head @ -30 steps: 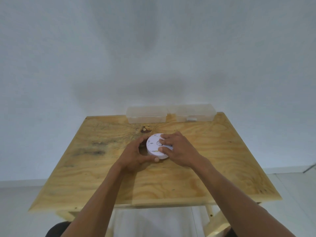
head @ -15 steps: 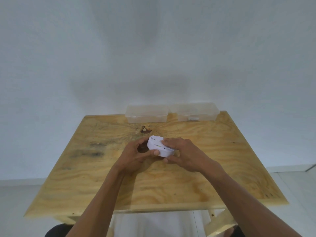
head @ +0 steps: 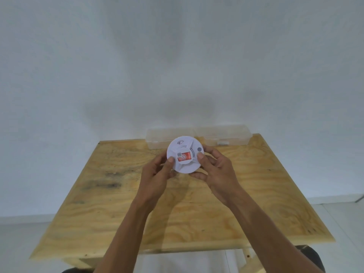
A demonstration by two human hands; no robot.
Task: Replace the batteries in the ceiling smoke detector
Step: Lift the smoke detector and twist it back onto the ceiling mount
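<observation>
Both hands, smoke detector (head: 185,154) now lifted, face up

The smoke detector (head: 185,154) looks like smooth white plastic with a matt finish, and a glossy red label (head: 186,156) sits at its middle. The bench (head: 118,194) is unpainted plywood, its grain bold and swirling, with dark stains. The storage box (head: 226,134) is clear, faintly cloudy plastic. The wall (head: 177,56) is matt white.

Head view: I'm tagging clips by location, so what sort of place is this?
Probably a bare indoor room set up as a simple workspace: a plain plywood table against a blank white wall, clear plastic boxes at its far edge, and pale floor tiles. Both hands hold a smoke detector.
</observation>
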